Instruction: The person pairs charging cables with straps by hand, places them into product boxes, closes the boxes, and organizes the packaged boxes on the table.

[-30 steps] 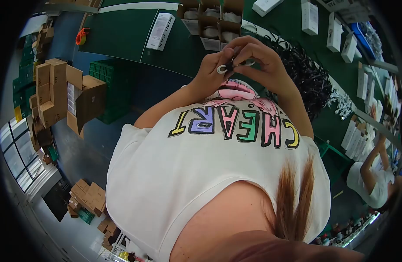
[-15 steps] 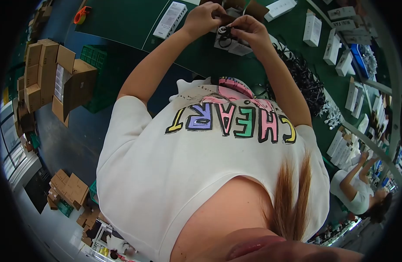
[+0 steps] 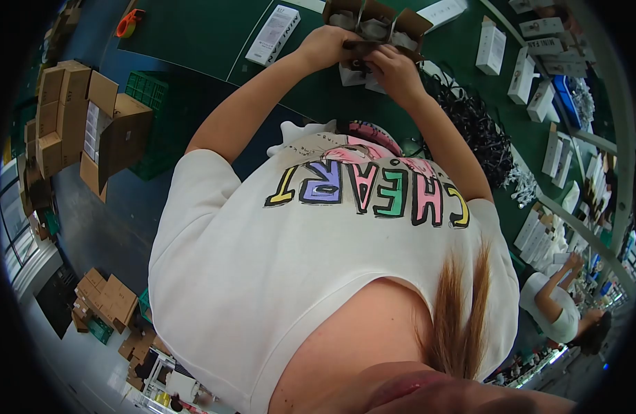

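An open brown carton with dividers and wrapped white items stands on the green table at the top centre. At its near side, my left hand pinches a brown cardboard flap. Close beside it, my right hand is closed, fingertips at the flap's lower edge; what they hold is hidden. Just below the flap, white box ends show, with a bit of something black. A white MINI FAN box lies to the left of my left hand.
A heap of black cables lies to the right, with white ones beside it. More white boxes stand farther right. Orange tape dispenser at upper left; cartons and a green crate below. Another person works at lower right.
My right hand has moved forward from my chest to the carton, and the black coiled cable it held is now mostly hidden. My left hand has moved to the carton's flap.
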`<action>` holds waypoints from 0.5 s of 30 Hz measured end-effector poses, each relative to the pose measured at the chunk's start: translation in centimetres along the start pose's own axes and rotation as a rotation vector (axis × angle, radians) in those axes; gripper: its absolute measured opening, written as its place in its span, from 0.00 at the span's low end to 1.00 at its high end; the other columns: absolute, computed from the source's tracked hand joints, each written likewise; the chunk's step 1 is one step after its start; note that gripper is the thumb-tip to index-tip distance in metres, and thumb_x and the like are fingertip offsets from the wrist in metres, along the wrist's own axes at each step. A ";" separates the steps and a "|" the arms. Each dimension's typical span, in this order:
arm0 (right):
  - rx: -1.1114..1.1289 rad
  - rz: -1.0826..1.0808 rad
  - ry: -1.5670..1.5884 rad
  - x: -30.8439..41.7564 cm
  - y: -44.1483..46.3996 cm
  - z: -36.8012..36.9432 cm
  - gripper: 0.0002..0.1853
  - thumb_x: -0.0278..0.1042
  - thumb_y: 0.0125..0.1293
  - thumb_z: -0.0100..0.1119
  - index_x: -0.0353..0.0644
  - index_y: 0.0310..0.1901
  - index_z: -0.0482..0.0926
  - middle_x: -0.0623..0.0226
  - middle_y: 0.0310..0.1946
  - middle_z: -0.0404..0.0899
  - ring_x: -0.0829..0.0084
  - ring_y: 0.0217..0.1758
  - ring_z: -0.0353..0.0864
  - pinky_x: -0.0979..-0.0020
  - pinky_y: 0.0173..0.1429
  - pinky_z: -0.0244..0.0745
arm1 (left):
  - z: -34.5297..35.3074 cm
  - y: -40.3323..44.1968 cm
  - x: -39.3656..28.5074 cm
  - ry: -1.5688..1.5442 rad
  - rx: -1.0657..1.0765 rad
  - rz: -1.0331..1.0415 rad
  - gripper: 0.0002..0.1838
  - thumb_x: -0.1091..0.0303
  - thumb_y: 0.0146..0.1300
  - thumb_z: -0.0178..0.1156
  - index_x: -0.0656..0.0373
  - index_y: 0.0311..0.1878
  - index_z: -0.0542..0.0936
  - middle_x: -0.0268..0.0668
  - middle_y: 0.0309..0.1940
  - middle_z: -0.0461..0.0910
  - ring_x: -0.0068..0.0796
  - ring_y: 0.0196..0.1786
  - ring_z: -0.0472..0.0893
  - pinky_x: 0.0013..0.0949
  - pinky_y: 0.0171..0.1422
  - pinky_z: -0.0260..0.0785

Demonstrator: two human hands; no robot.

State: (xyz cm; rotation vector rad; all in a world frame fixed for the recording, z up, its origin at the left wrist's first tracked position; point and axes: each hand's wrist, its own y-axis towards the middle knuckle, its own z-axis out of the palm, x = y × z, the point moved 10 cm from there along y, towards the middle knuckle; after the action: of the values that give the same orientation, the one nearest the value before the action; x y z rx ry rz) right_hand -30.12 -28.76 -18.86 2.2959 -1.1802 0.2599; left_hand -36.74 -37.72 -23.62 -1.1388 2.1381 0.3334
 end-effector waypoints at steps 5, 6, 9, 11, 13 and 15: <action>-0.008 -0.031 0.025 1.6 -0.3 -1.1 0.12 0.24 0.57 0.59 0.40 0.44 0.77 0.63 0.38 0.80 0.57 0.40 0.79 0.63 0.55 0.74 | 1.3 0.1 1.4 -0.311 0.104 -0.103 0.12 0.65 0.59 0.65 0.51 0.47 0.86 0.34 0.27 0.85 0.24 0.24 0.80 0.22 0.31 0.72; -0.007 -0.031 0.024 1.5 -0.3 -1.1 0.12 0.24 0.57 0.59 0.40 0.44 0.77 0.63 0.38 0.80 0.57 0.40 0.79 0.63 0.55 0.74 | 1.3 0.1 1.4 -0.313 0.104 -0.103 0.12 0.65 0.59 0.65 0.51 0.47 0.86 0.34 0.27 0.85 0.24 0.24 0.80 0.22 0.31 0.72; 0.171 -0.110 -0.169 2.2 -1.0 1.4 0.11 0.25 0.57 0.59 0.40 0.44 0.77 0.63 0.38 0.80 0.58 0.42 0.79 0.62 0.57 0.73 | 1.9 -0.2 1.5 -0.393 0.099 -0.111 0.14 0.64 0.61 0.65 0.52 0.50 0.85 0.33 0.26 0.83 0.22 0.25 0.81 0.20 0.31 0.72; 0.231 -0.124 -0.230 2.7 -1.6 2.1 0.11 0.25 0.57 0.59 0.40 0.43 0.77 0.63 0.38 0.80 0.58 0.42 0.79 0.61 0.58 0.72 | 2.6 -0.5 1.8 -0.420 0.110 -0.115 0.15 0.64 0.61 0.65 0.53 0.51 0.85 0.33 0.26 0.83 0.22 0.25 0.81 0.20 0.30 0.73; 0.215 -0.115 -0.215 3.1 -1.0 1.4 0.11 0.27 0.57 0.58 0.40 0.42 0.77 0.63 0.37 0.80 0.59 0.40 0.78 0.63 0.56 0.72 | 2.9 -0.3 2.6 -0.492 0.099 -0.113 0.15 0.65 0.61 0.65 0.54 0.51 0.85 0.34 0.26 0.83 0.22 0.25 0.81 0.20 0.31 0.73; 0.202 -0.119 -0.198 3.5 -0.6 0.7 0.10 0.28 0.56 0.58 0.41 0.41 0.77 0.63 0.36 0.80 0.60 0.38 0.78 0.64 0.54 0.73 | 3.0 -0.2 3.4 -0.564 0.074 -0.116 0.16 0.65 0.61 0.64 0.55 0.52 0.84 0.34 0.27 0.82 0.23 0.25 0.81 0.20 0.32 0.74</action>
State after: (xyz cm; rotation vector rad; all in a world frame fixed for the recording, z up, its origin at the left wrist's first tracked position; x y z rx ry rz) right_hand -27.61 -31.27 -18.33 2.6086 -1.1508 0.1131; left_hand -36.54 -38.47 -28.09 -0.9782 1.5719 0.4561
